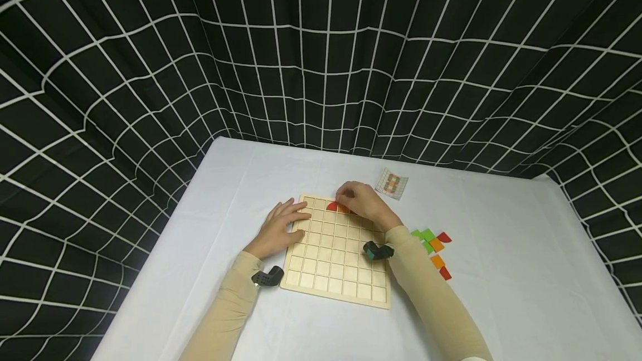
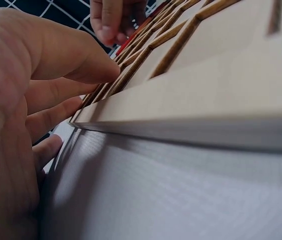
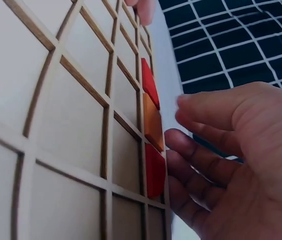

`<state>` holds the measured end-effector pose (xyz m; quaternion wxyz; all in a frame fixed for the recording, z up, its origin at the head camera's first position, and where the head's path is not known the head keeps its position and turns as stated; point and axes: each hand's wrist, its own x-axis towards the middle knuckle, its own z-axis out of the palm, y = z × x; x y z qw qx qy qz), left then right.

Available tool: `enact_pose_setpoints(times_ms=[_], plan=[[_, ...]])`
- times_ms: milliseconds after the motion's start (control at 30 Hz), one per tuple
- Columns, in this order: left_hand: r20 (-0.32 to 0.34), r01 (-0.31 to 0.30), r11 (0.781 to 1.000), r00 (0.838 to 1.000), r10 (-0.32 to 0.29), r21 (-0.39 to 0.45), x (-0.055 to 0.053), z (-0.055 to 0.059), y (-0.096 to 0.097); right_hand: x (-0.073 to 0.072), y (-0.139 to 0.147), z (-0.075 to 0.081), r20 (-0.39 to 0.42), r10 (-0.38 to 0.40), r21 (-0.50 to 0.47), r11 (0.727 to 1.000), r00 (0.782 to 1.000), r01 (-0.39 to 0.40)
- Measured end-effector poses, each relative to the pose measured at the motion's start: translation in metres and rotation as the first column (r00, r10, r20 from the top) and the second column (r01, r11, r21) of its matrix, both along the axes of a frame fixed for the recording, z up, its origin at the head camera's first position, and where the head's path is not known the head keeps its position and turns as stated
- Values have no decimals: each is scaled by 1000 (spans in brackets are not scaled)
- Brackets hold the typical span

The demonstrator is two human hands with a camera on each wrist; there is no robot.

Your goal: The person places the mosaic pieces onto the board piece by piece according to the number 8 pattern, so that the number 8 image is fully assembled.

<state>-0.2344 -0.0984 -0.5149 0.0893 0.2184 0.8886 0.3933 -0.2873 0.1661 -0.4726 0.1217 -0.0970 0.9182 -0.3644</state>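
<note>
A light wooden board with a raised grid lies on the table. Along its far row sit a red quarter-round piece, an orange square piece and another red piece, side by side in their cells. My right hand is over the far edge beside these pieces; in the right wrist view its thumb and fingers stand apart, with nothing between them. On the board's left edge rests my left hand, its fingers spread, some tips over the border cells.
Right of the board, partly behind the right forearm, lie loose green pieces, orange pieces and red pieces. A patterned card lies beyond the board's far right corner. Black grid curtains surround the white table.
</note>
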Motion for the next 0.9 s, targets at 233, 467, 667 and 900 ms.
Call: enact_pose_setpoints(times_ms=[233, 467, 667, 900], plan=[[8, 2, 1000, 1000, -2, 3, 0, 1, 1, 9, 11, 17, -72, -69, -128, 990, 995, 59], [14, 5, 1000, 1000, -5, 1, 0, 2, 1, 24, 22, 47, -110, -102, -205, 976, 989, 78], [17, 1, 1000, 1000, -1, 13, 0, 3, 0, 37, 34, 59, -140, -87, -228, 972, 986, 53], [12, -5, 1000, 1000, 5, -4, 0, 1, 2, 63, 56, 66, -96, -129, -221, 970, 987, 105]])
